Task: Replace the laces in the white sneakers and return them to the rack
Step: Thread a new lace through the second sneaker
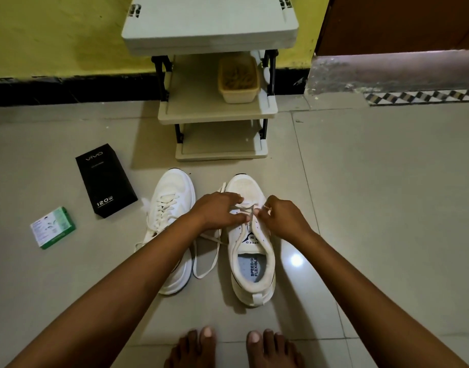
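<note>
Two white sneakers stand side by side on the floor, toes toward the rack. The left sneaker [172, 208] is laced. The right sneaker [250, 251] has a lace only through its front eyelets. My left hand [217, 211] lies over the front of the right sneaker, fingers stretched across the lace. My right hand [279, 217] pinches the white lace [250, 212] at the eyelets on the shoe's right side. A loose length of lace [205, 257] trails on the floor between the shoes.
A beige shoe rack [217, 112] with three shelves stands against the yellow wall; a tan tub [238, 79] sits on its middle shelf. A black box [106, 180] and a small green box [53, 227] lie on the floor at left. My bare feet [233, 346] are at the bottom.
</note>
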`<state>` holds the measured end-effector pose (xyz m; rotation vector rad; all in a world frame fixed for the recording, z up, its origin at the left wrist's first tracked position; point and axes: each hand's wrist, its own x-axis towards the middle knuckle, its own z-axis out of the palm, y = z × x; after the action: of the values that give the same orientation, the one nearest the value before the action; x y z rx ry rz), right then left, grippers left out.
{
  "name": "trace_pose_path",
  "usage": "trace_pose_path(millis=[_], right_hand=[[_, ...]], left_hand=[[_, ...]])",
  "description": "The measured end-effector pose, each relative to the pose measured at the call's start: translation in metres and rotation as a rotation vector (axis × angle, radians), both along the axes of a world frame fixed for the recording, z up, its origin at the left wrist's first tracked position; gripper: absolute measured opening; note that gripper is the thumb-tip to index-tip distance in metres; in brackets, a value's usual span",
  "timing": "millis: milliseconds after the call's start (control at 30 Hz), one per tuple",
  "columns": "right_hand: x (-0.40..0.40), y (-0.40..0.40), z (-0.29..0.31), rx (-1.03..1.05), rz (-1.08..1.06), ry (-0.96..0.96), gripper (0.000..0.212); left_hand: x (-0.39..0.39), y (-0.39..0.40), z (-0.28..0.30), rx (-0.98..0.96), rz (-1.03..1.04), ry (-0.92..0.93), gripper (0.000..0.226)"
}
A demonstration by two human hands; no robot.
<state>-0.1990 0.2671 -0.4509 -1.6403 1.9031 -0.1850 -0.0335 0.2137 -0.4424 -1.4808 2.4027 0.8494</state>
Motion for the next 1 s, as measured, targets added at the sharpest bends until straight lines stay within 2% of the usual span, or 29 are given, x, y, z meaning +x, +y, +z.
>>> trace_pose_path(millis=[100,167,200,333,367,400,433,500,567,600,667,733,800,867,933,1000], right_hand=[[-0.004,0.000,-0.001,-0.056,0.039,-0.001,0.015],[-0.009,-0.005,0.011,-0.106,0.030,-0.165,0.015],[-0.012,-0.006,0.023,-0.122,-0.020,-0.357,0.014],[-0.029,-0.009,0.088,-0.229,-0.190,-1.419,0.024],[-0.032,-0.011,0.097,-0.247,-0.243,-1.519,0.025],[-0.032,-0.013,0.098,-0.265,-0.327,-1.458,0.026],[-0.029,-0.016,0.092,-0.253,-0.399,-1.252,0.026],[-0.020,-0.017,0.065,-0.140,-0.411,-0.685,0.023],[-0.014,-0.009,0.031,0.012,-0.222,-0.275,0.033],[-0.011,-0.003,0.015,0.080,-0.113,-0.155,0.036],[-0.006,0.006,-0.002,0.109,0.021,-0.026,0.029],[-0.005,0.007,0.003,0.022,0.053,-0.101,0.027],[-0.010,0.003,0.030,-0.066,-0.068,-0.469,0.027],[-0.023,-0.004,0.070,-0.262,-0.163,-0.790,0.024],[-0.035,-0.010,0.095,-0.394,-0.153,-0.910,0.020],[-0.036,-0.010,0.091,-0.376,-0.196,-0.970,0.021]], left_hand=[[0.000,0.000,-0.001,0.002,0.011,0.002,0.060],[-0.001,0.000,-0.002,-0.001,0.022,-0.002,0.060],[-0.001,0.000,-0.003,-0.004,0.026,-0.005,0.060],[-0.001,0.001,-0.003,0.000,0.014,-0.016,0.060],[-0.001,0.002,-0.003,-0.002,0.010,-0.017,0.060],[-0.001,0.003,-0.003,-0.006,0.007,-0.021,0.061],[0.000,0.003,-0.003,-0.008,0.005,-0.025,0.061],[0.000,0.003,-0.005,-0.004,0.014,-0.035,0.062],[0.000,0.004,-0.007,0.000,0.030,-0.037,0.066],[-0.001,0.005,-0.007,0.001,0.035,-0.037,0.067],[-0.001,0.005,-0.008,-0.007,0.042,-0.029,0.064],[-0.001,0.006,-0.008,-0.010,0.047,-0.020,0.062],[-0.001,0.007,-0.007,-0.014,0.041,-0.020,0.062],[0.000,0.007,-0.007,-0.009,0.038,-0.018,0.062],[0.002,0.006,-0.009,0.009,0.061,-0.009,0.063],[0.002,0.006,-0.009,0.021,0.078,-0.006,0.064]])
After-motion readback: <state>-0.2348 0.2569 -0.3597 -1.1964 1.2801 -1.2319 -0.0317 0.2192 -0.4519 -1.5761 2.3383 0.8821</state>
